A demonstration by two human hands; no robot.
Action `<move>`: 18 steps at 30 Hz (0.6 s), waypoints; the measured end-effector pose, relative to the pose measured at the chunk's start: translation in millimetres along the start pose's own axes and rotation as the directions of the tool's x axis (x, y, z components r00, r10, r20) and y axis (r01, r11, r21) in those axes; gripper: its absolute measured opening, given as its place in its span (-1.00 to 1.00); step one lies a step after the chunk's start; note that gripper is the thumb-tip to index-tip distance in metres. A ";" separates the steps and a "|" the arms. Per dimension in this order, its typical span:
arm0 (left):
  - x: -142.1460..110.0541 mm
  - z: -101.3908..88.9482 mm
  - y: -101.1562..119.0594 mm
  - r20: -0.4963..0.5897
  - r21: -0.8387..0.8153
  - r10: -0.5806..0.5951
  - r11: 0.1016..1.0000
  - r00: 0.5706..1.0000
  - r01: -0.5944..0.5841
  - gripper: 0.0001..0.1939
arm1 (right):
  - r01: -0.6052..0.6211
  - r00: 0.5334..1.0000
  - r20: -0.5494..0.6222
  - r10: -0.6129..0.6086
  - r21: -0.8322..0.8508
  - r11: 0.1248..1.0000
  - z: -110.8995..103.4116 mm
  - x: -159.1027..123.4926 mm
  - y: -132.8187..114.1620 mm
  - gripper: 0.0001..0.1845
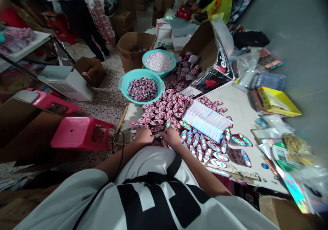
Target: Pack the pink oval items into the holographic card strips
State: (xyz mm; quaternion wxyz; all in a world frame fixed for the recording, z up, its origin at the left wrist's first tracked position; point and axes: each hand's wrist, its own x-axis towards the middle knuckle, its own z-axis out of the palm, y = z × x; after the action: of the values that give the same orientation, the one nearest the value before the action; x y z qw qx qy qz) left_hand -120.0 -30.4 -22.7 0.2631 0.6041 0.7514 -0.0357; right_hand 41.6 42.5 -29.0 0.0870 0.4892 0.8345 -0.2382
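Observation:
At the table's near edge, my left hand (144,135) is curled with its knuckles up, over the left end of rows of small pink-and-red oval packs (160,115). Beside it, my right hand (172,136) is closed too, its fingertips at a shiny piece (168,123) among the packs. Whatever lies inside either set of fingers is hidden. Packs with glossy rainbow-silver tops (203,143) stand to the right. A sheet of white and holographic strips (206,120) rests across the packs. Behind them, a turquoise basin (123,90) contains pink-and-silver round pieces (142,89).
Another turquoise basin (167,73) of white pellets stands behind. A tipped carton (208,80) spills pink packs. Bags and a yellow box (279,102) line the right wall. Pink stools (74,131) are at left. A person in dark trousers (79,18) stands at the back left.

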 end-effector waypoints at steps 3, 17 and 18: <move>0.5 -2.2 1.6 0.030 0.012 -0.029 1.000 0.999 0.029 -0.64 | 0.004 1.000 0.006 -0.004 0.008 1.000 -0.1 -0.3 0.3 -0.71; 10.2 11.3 -1.3 0.084 0.128 0.442 0.884 0.893 -0.449 -0.70 | 0.010 0.998 -0.056 -0.007 0.059 0.998 -1.0 -0.7 -1.0 -0.69; 13.4 15.6 -1.7 0.102 0.146 0.466 0.867 0.879 -0.476 -0.69 | 0.012 0.998 -0.064 -0.008 0.064 0.998 1.4 1.1 0.8 -0.72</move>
State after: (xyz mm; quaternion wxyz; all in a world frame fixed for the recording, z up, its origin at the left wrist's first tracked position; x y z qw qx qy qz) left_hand -117.9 -24.7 -42.4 0.2362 0.7874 0.5670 -0.0523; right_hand 41.6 43.0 -30.8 0.0432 0.4948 0.8313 -0.2496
